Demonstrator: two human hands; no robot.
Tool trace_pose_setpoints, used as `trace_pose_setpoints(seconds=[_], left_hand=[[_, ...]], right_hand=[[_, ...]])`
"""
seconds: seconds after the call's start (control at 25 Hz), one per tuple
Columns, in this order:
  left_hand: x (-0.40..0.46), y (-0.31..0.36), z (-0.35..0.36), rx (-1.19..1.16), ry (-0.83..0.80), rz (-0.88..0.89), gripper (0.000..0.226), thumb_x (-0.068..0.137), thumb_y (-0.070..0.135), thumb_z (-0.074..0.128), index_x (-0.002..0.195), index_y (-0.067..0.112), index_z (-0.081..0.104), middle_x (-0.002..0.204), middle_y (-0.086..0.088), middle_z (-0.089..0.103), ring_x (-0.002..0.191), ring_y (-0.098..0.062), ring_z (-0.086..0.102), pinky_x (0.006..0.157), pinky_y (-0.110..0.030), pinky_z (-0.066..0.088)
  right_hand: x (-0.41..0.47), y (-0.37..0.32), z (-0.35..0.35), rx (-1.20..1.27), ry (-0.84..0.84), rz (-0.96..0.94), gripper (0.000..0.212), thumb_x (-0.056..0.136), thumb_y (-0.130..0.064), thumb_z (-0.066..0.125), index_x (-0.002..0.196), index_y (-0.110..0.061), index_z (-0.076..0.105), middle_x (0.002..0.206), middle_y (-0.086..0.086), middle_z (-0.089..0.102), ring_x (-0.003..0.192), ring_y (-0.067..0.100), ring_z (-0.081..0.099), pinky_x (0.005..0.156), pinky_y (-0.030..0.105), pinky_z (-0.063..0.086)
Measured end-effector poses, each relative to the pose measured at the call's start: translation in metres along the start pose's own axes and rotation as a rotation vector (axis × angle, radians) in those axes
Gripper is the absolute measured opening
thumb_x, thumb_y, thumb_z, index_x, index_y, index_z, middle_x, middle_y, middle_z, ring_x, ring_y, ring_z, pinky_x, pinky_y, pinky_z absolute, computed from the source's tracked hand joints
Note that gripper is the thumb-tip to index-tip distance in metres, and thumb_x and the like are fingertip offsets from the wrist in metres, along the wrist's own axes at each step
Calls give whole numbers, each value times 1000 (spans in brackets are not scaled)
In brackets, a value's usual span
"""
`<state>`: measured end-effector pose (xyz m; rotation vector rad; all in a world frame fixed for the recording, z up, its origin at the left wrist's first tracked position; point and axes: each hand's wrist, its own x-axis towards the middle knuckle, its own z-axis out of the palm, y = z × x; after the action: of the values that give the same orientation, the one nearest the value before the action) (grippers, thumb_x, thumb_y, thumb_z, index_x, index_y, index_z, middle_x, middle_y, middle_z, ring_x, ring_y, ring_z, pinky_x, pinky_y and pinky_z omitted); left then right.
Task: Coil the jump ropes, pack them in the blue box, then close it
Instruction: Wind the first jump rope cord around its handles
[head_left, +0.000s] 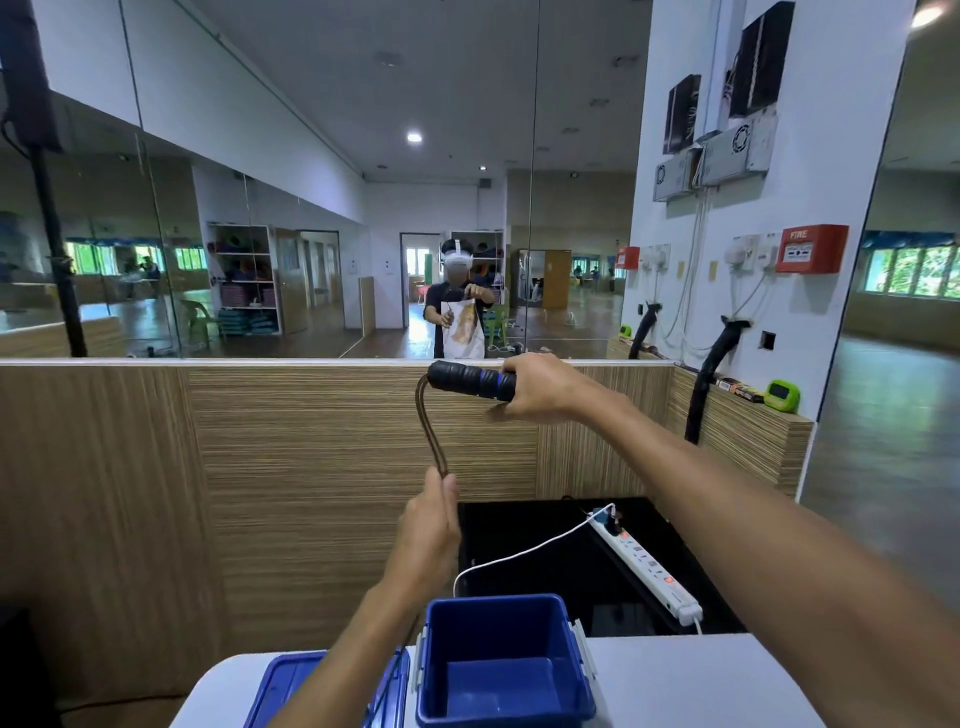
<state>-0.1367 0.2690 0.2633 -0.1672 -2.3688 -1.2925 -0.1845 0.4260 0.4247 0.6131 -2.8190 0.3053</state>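
While the right hand (540, 387) was clenched around the black-and-blue handle (471, 381) of the jump rope (428, 426), held up high in front of the wood-grain wall panel (260, 467), the left hand (428, 530) pinched the brown cord lower down, so a short doubled stretch ran between them. Blue box (504, 660) sat open on the white table (701, 680) near its back edge, nothing visible inside. Its lid (291, 686) lay flat just left of it, partly under the left forearm. White power strip (644, 566) sat on the black surface behind.
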Motion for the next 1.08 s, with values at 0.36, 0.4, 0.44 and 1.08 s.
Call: trace_pose_setpoints(seconds=[0.36, 0.4, 0.44, 1.08], left_hand=[[25, 70, 37, 52, -123, 34, 34, 105, 32, 27, 119, 7, 45, 103, -15, 64, 90, -28, 62, 76, -41, 49], [24, 76, 38, 51, -139, 40, 34, 105, 34, 26, 119, 8, 44, 102, -15, 64, 89, -28, 63, 75, -42, 49], [23, 80, 40, 47, -152, 48, 33, 105, 35, 26, 116, 10, 44, 101, -14, 65, 90, -28, 63, 78, -44, 51], [78, 31, -38, 371, -632, 83, 19, 95, 6, 54, 77, 10, 55, 73, -2, 62, 67, -14, 54, 54, -18, 38]], right_hand=[[2, 0, -4, 169, -23, 4, 72, 66, -66, 80, 102, -6, 63, 73, 1, 52, 67, 17, 54, 59, 25, 41], [1, -1, -4, 166, -31, 4, 73, 65, -65, 82, 104, -7, 62, 77, 1, 54, 71, 19, 56, 63, 26, 44], [0, -2, -5, 163, -30, 4, 74, 63, -63, 83, 106, -7, 61, 83, 3, 57, 77, 21, 58, 67, 29, 46], [-81, -27, 18, -74, -147, -184, 39, 86, -22, 70, 116, -20, 45, 89, -1, 53, 75, 16, 55, 66, 33, 49]])
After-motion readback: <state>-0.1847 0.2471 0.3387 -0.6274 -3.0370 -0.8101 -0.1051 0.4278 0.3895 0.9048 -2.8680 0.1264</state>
